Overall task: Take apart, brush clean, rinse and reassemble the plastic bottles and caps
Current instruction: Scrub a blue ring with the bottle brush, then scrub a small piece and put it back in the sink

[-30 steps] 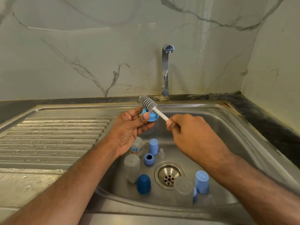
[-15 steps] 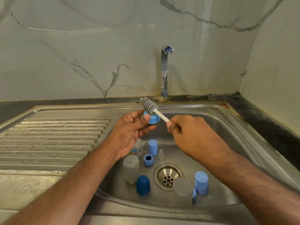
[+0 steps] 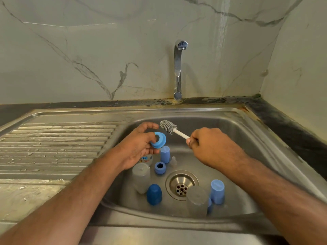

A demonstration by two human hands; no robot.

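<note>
My left hand [image 3: 139, 147] holds a light blue screw ring [image 3: 158, 140] over the sink basin, its hole facing up and right. My right hand [image 3: 210, 147] grips the white handle of a grey bottle brush [image 3: 168, 126]; the bristle head sits just above the ring, not touching it. On the basin floor lie two frosted bottles [image 3: 141, 177] [image 3: 197, 200], a dark blue cap [image 3: 154, 194], light blue caps [image 3: 165, 154] [image 3: 217, 191], another blue ring [image 3: 160, 167] and a small clear teat [image 3: 173, 161]. A labelled bottle [image 3: 146, 159] is partly hidden under my left hand.
The steel sink [image 3: 247, 131] has a drain [image 3: 181, 185] in the middle of the basin and a ribbed draining board [image 3: 53, 144] to the left. A chrome tap [image 3: 177, 71] stands at the back, with no water running. Marble wall behind and to the right.
The brush head has come out of the blue ring and now sits above it. My left hand has lowered slightly and turned the ring so its hole shows.
</note>
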